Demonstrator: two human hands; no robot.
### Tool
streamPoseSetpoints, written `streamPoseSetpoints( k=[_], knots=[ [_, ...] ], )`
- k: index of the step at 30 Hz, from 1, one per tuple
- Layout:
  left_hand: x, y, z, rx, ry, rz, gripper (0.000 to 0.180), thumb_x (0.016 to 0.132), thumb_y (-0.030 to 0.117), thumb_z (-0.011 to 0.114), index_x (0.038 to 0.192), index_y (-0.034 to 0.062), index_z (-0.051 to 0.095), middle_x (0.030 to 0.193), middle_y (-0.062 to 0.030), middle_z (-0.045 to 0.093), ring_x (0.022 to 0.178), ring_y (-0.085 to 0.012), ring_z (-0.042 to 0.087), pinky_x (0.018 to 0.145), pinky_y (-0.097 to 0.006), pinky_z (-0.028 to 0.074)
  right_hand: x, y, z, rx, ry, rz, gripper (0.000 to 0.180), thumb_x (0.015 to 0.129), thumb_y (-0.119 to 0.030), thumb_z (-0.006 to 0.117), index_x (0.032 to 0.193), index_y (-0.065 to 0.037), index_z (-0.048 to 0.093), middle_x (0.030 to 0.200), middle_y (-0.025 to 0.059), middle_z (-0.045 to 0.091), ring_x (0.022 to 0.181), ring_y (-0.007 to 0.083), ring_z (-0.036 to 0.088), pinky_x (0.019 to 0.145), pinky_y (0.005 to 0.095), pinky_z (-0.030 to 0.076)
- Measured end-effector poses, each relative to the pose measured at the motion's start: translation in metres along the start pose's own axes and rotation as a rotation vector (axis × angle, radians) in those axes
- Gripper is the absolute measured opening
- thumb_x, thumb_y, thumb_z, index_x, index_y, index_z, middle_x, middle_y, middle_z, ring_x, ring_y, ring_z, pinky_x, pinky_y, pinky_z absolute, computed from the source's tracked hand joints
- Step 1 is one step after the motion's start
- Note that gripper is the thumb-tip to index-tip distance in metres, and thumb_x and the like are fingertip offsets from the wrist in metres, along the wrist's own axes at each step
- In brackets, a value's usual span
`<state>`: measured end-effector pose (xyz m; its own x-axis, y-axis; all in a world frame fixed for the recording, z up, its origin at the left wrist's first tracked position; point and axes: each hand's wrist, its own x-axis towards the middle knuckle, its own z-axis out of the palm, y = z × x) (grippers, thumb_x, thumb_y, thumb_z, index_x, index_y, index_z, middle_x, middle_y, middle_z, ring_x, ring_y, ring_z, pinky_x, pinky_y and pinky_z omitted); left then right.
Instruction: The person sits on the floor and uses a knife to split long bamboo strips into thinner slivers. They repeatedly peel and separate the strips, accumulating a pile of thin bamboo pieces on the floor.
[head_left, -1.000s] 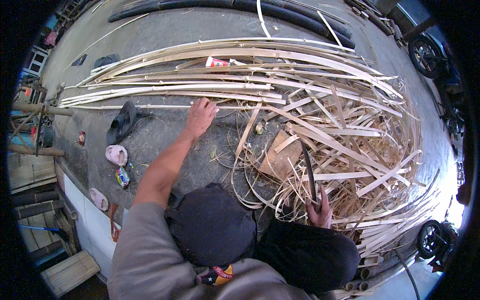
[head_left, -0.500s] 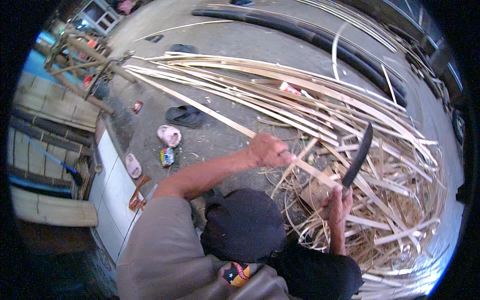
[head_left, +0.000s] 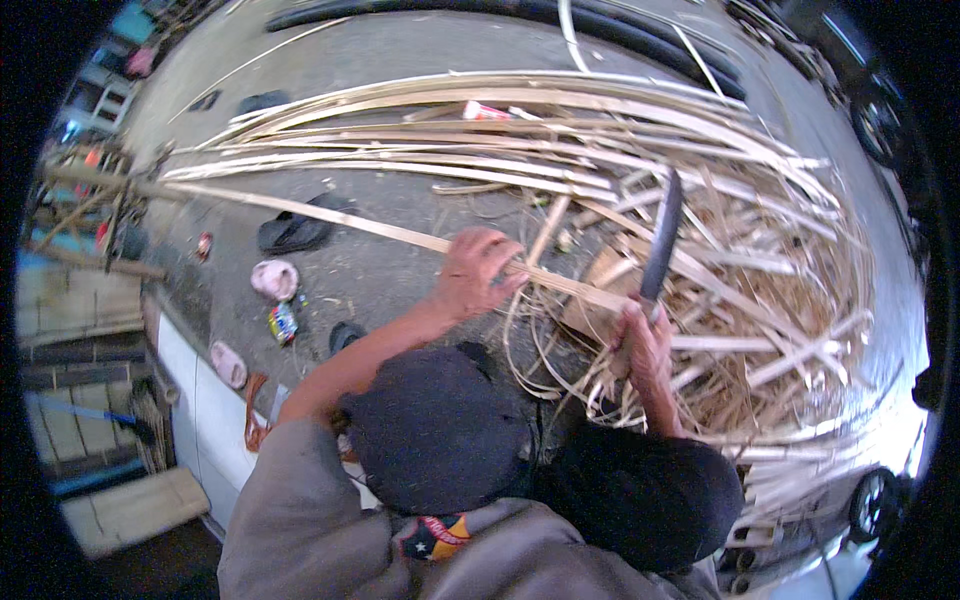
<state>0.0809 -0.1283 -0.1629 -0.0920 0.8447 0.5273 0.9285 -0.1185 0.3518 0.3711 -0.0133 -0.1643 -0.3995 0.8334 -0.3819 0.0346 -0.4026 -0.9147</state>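
A long pale bamboo strip (head_left: 385,232) runs from the far left across to my right hand. My left hand (head_left: 478,272), fingers curled, holds it partway along. My right hand (head_left: 645,345) grips a machete (head_left: 662,240) whose dark, slightly curved blade points up and away; its handle is mostly hidden in my fist. The strip's near end meets my right hand at the blade's base, where I cannot tell whether the edge touches it. Beneath this end lies a brownish flat block (head_left: 597,297), partly covered by strips.
Long bamboo strips (head_left: 400,165) lie across the floor beyond my hands. A tangled heap of shavings (head_left: 770,300) spreads to the right. Black sandals (head_left: 296,232), a pink clog (head_left: 273,280) and a colourful wrapper (head_left: 282,324) are at the left. Dark pipes (head_left: 520,14) lie at the back.
The whole view has turned and shifted, so the hands and floor things appear further left. My left hand's fingers look more spread over the strip. The machete is still in my right hand.
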Motion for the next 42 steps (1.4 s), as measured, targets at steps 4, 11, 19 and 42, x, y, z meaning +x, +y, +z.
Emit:
streamPoseSetpoints(
  k=[4,11,19,42],
  knots=[
    [-0.003,0.000,0.000,-0.026,-0.141,0.037,0.031,0.088,0.039,0.071,0.091,0.0082,0.069,0.090,-0.0067,0.058,0.085,-0.0266,0.060,0.073,-0.040,0.051,-0.003,-0.007,0.004,-0.012,-0.028,0.000,0.033,0.096,-0.020,0.065,0.120,-0.001,0.053,0.066,0.0028,0.054,0.050,0.0139,0.054,0.047,0.0286,0.047],
    [-0.005,-0.008,0.013,0.039,-0.192,0.020,0.034,0.095,0.034,0.064,0.072,0.0083,0.064,0.067,-0.0070,0.057,0.062,-0.0282,0.060,0.055,-0.041,0.049,-0.008,-0.010,0.005,-0.052,-0.049,0.084,0.030,0.096,-0.016,0.060,0.121,0.000,0.052,0.065,0.0028,0.054,0.050,0.0133,0.054,0.048,0.0295,0.048],
    [0.020,-0.005,0.004,-0.067,-0.640,-0.186,0.043,0.097,0.046,0.058,0.089,0.0071,0.073,0.083,-0.0122,0.070,0.082,-0.0313,0.068,0.070,-0.044,0.055,-0.005,-0.007,0.001,-0.192,-0.026,0.003,0.013,0.094,-0.016,0.062,0.094,-0.004,0.057,0.064,0.0018,0.058,0.054,0.0114,0.056,0.052,0.0290,0.046],
    [0.093,0.099,0.097,-0.210,-0.519,-0.003,0.029,0.098,0.032,0.061,0.100,0.0032,0.065,0.083,-0.0159,0.062,0.074,-0.0354,0.060,0.070,-0.044,0.049,-0.019,-0.045,-0.101,-0.037,0.117,-0.061,0.084,0.105,-0.034,0.047,0.160,-0.017,-0.014,0.078,0.0081,0.060,0.057,0.0148,0.055,0.052,0.0303,0.049]
  ],
)
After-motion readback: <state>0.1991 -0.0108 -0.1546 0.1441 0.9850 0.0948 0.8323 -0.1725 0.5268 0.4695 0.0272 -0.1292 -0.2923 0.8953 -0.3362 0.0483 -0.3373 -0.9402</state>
